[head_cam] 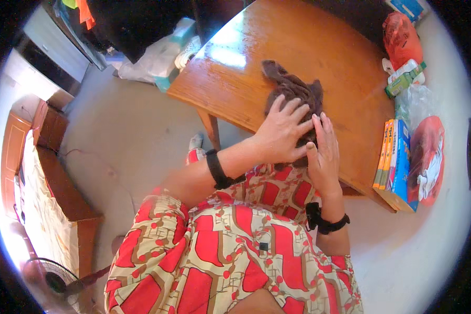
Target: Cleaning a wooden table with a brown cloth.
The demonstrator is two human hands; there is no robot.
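A bunched dark brown cloth (pixel 296 88) lies crumpled on the near part of the brown wooden table (pixel 337 62), close to its front edge. My left hand (pixel 283 131) rests on the cloth from the left with its fingers spread. Beside it my right hand (pixel 324 153) stands more upright against the cloth's right side, its fingertips near those of my left hand. Neither hand's fingers are plainly closed round the cloth. Part of the cloth is hidden under the hands. Each wrist bears a black band.
Books (pixel 394 157), a red plastic bag (pixel 428 165), a clear bag (pixel 414 104) and a green bottle (pixel 404 82) line the table's right side. Plastic-wrapped items (pixel 153 59) are left of the table. A fan (pixel 55 278) stands at lower left.
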